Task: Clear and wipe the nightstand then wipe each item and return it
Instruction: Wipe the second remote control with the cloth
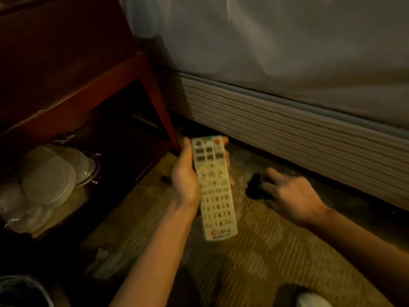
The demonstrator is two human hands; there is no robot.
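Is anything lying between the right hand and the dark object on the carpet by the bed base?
Nothing visible does. The right hand reaches over bare carpet, fingertips at the dark object; blur hides whether they touch. The left hand holds the remote off to one side.

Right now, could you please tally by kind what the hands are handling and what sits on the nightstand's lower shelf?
White remote control, held in the left hand: 1
Dark object on the carpet, under the right hand: 1
Wrapped pairs of white slippers on the lower shelf: at least 1; exact count unclear
Total: at least 3
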